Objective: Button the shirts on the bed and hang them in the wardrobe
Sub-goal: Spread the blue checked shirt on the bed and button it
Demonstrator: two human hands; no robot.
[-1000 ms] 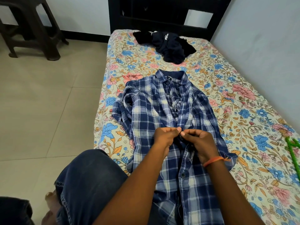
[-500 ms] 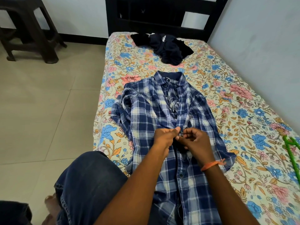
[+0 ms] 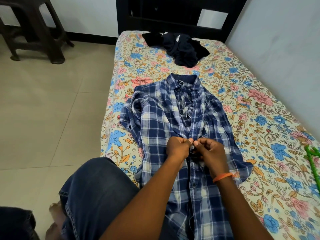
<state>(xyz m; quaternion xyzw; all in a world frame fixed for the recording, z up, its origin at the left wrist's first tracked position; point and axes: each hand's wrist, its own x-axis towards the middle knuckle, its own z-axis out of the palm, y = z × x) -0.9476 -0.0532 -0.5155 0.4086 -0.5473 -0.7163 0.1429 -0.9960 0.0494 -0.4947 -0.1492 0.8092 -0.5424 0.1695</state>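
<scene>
You stand at the foot of a narrow bed [image 3: 270, 139] covered with a cream sheet printed in blue, pink and orange flowers; its right side runs along a pale wall [image 3: 280, 49] and a dark headboard [image 3: 173, 13] closes the far end. To the left lies a beige tiled floor [image 3: 43, 110], with a dark plastic stool [image 3: 32, 26] in the far corner, and your knee in blue jeans [image 3: 97, 191] sits at the near edge of the bed. A green hanger [image 3: 313, 161] shows at the right border (only part of it is in view). The blue and white checked shirt [image 3: 155, 122] lies face up along the middle of the sheet, collar toward the headboard, the lower front closed and the upper front gaping open, its sleeves rumpled at the sides. Beyond the collar, well apart from it, a dark garment [image 3: 181, 47] lies in a crumpled heap. Your left hand [image 3: 178, 148] and right hand [image 3: 209, 151] meet over the front strip of the checked shirt at mid-chest, fingers curled and thumb tips nearly touching, each pinching the cloth there. An orange band [image 3: 222, 177] circles your right wrist.
</scene>
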